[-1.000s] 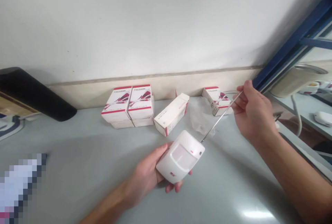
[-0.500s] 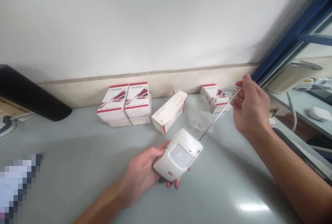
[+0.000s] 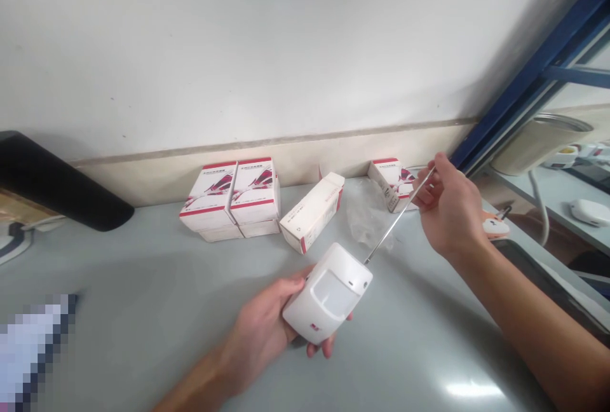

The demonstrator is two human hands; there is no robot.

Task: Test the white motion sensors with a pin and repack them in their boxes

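Observation:
A white motion sensor (image 3: 326, 294) with a pale lens window and a small red mark is held over the grey table, tilted to the right. My left hand (image 3: 267, 316) is wrapped round its lower left side and back, with some fingertips showing beneath. From its upper right corner a thin metal telescopic antenna (image 3: 398, 218) stands drawn out. Its far tip is pinched between the thumb and fingers of my right hand (image 3: 450, 205). Behind the sensor lie a white carton (image 3: 312, 212) and a crumpled clear plastic bag (image 3: 365, 215).
Several red-and-white boxes (image 3: 231, 192) are stacked against the wall. Another such box (image 3: 391, 183) sits behind my right hand. A black cylindrical object (image 3: 61, 180) leans at the left. A blue frame (image 3: 528, 75) and an orange-and-white object (image 3: 495, 226) are at the right.
My right hand has moved slightly left and down, still pinching the antenna's tip. The antenna looks a little shorter. The sensor stays in my left hand, turned slightly, and the view has tipped a little upward.

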